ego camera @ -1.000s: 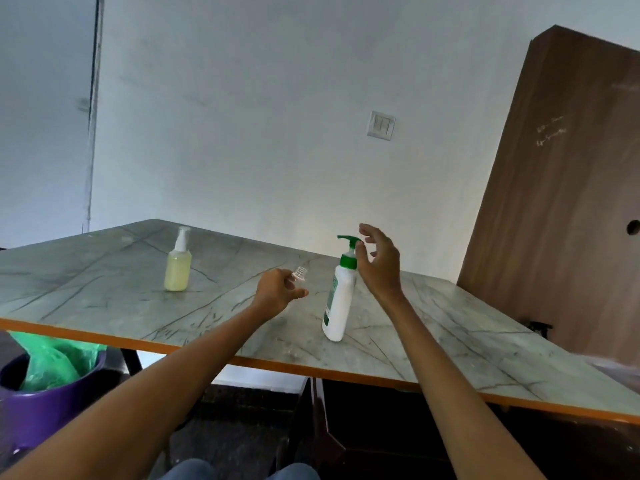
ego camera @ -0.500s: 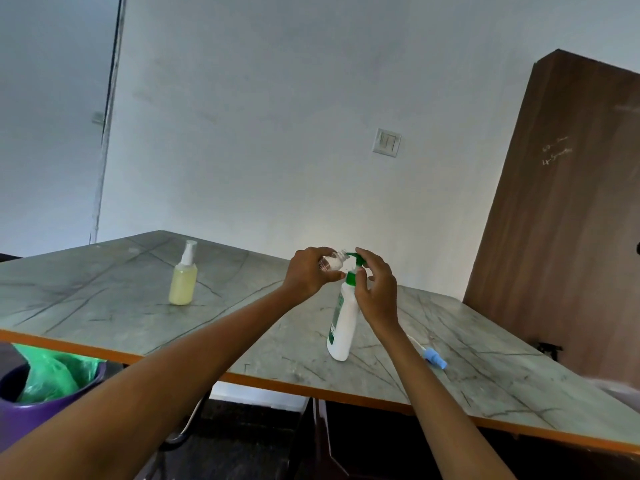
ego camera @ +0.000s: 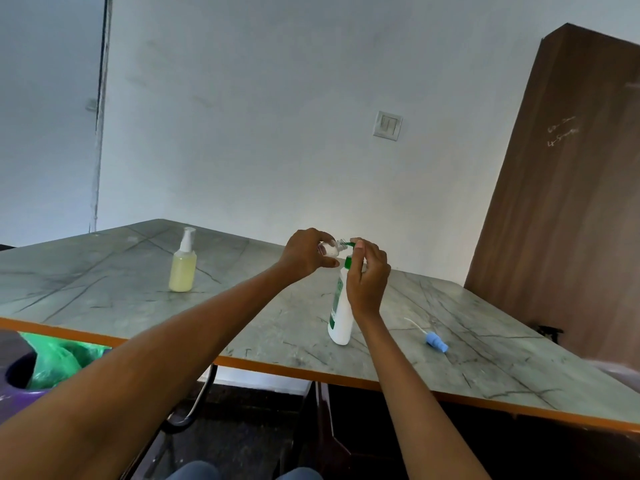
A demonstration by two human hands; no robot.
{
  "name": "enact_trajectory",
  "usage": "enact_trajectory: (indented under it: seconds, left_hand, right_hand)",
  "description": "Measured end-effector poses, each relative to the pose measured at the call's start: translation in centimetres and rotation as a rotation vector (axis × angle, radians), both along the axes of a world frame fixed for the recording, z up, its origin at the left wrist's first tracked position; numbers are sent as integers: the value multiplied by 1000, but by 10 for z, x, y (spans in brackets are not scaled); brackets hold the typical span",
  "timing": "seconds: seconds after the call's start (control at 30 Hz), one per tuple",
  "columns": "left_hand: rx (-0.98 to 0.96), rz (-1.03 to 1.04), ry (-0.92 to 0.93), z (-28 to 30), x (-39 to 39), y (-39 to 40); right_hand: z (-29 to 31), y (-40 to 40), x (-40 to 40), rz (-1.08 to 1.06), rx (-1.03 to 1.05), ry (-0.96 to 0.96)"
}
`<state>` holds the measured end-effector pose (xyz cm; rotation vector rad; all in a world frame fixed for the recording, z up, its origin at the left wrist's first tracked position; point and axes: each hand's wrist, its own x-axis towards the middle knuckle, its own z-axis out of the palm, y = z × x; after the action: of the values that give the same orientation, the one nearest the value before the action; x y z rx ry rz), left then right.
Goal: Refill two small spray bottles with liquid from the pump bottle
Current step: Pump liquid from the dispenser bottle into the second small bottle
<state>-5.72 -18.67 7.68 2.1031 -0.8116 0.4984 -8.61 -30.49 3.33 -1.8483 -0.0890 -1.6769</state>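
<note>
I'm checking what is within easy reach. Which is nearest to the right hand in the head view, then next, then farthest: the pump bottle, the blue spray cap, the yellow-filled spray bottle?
1. Pump bottle, under the right hand.
2. Blue spray cap, lying on the table to its right.
3. Yellow-filled spray bottle, standing far to the left.

Both arms stretched fwd, hands close together. Left hand fingers curled, pinching a small bottle. Right hand fingers curled on pump bottle top, index pressing down.

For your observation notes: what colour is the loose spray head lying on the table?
Light blue spray head, white tube; head view.
</note>
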Motion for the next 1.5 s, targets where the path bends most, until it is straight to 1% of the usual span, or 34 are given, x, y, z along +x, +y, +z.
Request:
enact_trajectory:
  seconds: [0.13, 0.4, 0.47, 0.57, 0.67, 0.83, 0.97, 1.13, 1.27, 1.5]
  left_hand:
    - [23, -7, 8, 2, -1, -1]
    - [36, 2, 42, 8, 1, -3]
    - [34, 3, 45, 8, 1, -3]
    - [23, -14, 58, 4, 2, -5]
    - [27, -10, 77, 2, 0, -3]
    - [20, -1, 65, 4, -3, -2]
    - [12, 9, 75, 10, -4, -2]
    - [-2, -6, 99, 9, -4, -2]
    - [-16, -31, 120, 0, -2, -1]
    - [4, -32, 108, 12, -2, 1]
  right_hand:
    - [0, -8, -3, -28, -13, -17]
    - [9, -8, -12, 28, 1, 103]
    - [6, -6, -10, 35, 17, 105]
    - [-3, -3, -4, -17, 42, 51]
    - [-5, -1, -3, -88, 53, 65]
    - [1, -2, -10, -45, 46, 109]
    - [11, 1, -18, 42, 51, 144]
    - [7, -2, -16, -12, 0, 130]
    - [-5, 1, -11, -21, 18, 120]
    - [12, -2, -20, 21, 11, 190]
